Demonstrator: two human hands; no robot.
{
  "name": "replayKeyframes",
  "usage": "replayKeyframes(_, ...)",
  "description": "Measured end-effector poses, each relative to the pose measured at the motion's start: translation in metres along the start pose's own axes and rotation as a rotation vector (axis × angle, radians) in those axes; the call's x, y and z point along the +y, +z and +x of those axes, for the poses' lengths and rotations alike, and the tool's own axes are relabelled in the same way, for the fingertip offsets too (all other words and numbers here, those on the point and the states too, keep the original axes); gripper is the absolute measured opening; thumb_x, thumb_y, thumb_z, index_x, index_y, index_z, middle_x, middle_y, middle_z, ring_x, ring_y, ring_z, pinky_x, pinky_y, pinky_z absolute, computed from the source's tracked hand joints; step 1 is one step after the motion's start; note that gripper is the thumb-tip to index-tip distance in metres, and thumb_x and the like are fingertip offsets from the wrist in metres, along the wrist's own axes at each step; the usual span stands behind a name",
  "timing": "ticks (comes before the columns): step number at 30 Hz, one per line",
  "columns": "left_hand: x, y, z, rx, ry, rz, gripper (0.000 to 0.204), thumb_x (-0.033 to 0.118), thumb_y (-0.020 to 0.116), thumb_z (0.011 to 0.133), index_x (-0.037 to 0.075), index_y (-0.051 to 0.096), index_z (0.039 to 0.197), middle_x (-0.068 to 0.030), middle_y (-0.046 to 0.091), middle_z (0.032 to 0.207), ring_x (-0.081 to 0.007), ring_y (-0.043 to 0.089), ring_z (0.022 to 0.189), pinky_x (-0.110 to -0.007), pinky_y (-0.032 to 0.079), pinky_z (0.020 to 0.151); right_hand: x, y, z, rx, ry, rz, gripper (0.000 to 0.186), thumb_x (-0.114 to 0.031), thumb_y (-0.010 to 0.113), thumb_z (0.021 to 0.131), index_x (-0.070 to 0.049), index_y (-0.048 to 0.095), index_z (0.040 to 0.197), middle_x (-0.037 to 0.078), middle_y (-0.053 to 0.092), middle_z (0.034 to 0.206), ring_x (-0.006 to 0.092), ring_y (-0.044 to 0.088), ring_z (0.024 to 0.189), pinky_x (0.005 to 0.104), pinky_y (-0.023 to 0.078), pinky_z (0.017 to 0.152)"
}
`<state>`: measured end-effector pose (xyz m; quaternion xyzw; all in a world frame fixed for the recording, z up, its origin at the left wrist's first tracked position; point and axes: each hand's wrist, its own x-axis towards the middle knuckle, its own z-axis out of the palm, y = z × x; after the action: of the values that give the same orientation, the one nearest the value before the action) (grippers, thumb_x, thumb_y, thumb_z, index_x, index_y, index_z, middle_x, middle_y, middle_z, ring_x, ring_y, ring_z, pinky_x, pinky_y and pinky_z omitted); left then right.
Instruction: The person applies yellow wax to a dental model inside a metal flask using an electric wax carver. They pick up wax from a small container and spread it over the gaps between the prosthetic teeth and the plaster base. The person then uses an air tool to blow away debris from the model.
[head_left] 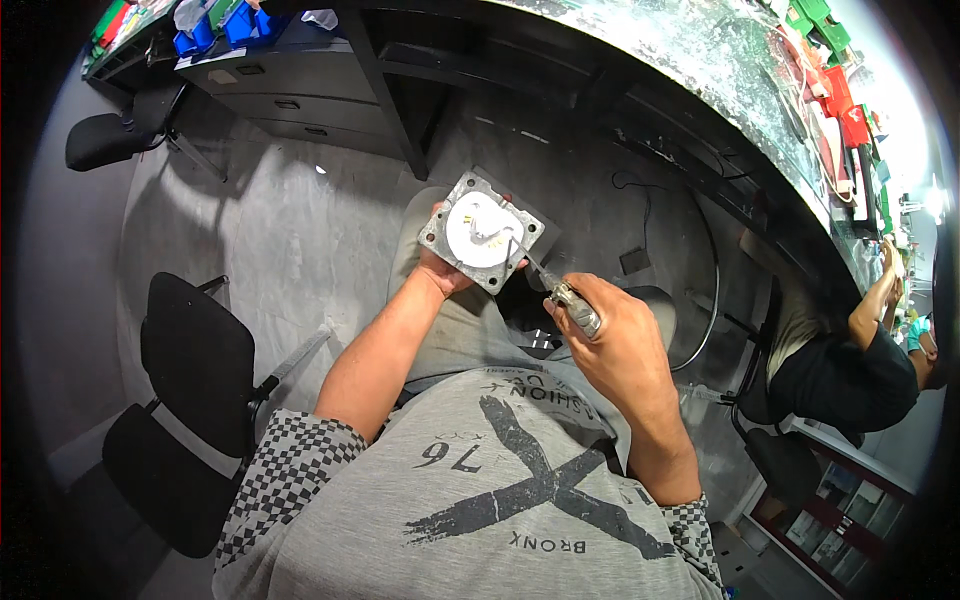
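Two bare hands busy here: left hand (445,273) has a square metal plate (463,193) with a round white face (470,248) gripped near the left knee, right hand (622,335) is wrapped round a grey tool (574,306), shaft reaching over the plate, can't tell if the tip's touching
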<state>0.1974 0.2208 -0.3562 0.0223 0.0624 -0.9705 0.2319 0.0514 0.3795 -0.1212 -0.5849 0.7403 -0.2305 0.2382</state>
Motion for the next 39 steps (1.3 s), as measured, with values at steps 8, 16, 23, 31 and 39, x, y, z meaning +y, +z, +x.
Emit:
replayKeyframes(8,0.001,-0.004,0.001,0.009,0.001,0.128,0.078,0.070,0.058,0.085,0.029,0.046,0.150,-0.0065,0.043,0.157,-0.0425,0.042,0.141,-0.083,0.034,0.101,-0.004,-0.002,-0.002,-0.055,0.022,0.003,0.020,-0.018,0.068,0.093,-0.002,0.064,0.103,0.018,0.068,0.091,0.0391,0.067,0.085,0.0473,0.053,0.073)
replayKeyframes(16,-0.003,0.002,0.001,0.081,0.040,0.121,0.075,0.067,0.059,0.086,0.029,0.046,0.149,-0.0068,0.044,0.155,-0.0446,0.044,0.139,-0.083,0.039,0.097,-0.003,-0.003,-0.001,-0.081,0.032,0.004,0.019,-0.017,0.068,0.092,-0.001,0.063,0.102,0.019,0.068,0.092,0.0393,0.067,0.087,0.0477,0.053,0.074)
replayKeyframes(23,-0.003,0.005,0.002,0.105,0.024,0.154,0.074,0.069,0.056,0.086,0.029,0.047,0.148,-0.0063,0.046,0.154,-0.0448,0.047,0.136,-0.082,0.042,0.095,-0.006,-0.003,0.000,-0.093,0.058,0.025,0.020,-0.018,0.069,0.091,-0.001,0.064,0.102,0.019,0.068,0.093,0.0394,0.067,0.087,0.0478,0.053,0.075)
replayKeyframes(31,-0.004,0.005,0.001,0.102,0.017,0.140,0.073,0.069,0.055,0.087,0.030,0.047,0.148,-0.0054,0.046,0.153,-0.0442,0.046,0.137,-0.081,0.041,0.096,-0.005,-0.001,-0.001,-0.127,0.022,0.021,0.022,-0.020,0.070,0.092,-0.001,0.065,0.104,0.019,0.069,0.093,0.0391,0.068,0.087,0.0473,0.054,0.075)
replayKeyframes(39,-0.004,0.005,0.001,0.110,0.012,0.138,0.073,0.068,0.056,0.086,0.029,0.048,0.147,-0.0059,0.046,0.154,-0.0441,0.047,0.136,-0.081,0.041,0.096,-0.005,-0.005,-0.002,-0.075,0.066,0.019,0.020,-0.019,0.070,0.092,-0.002,0.065,0.103,0.019,0.069,0.093,0.0404,0.067,0.087,0.0481,0.053,0.075)
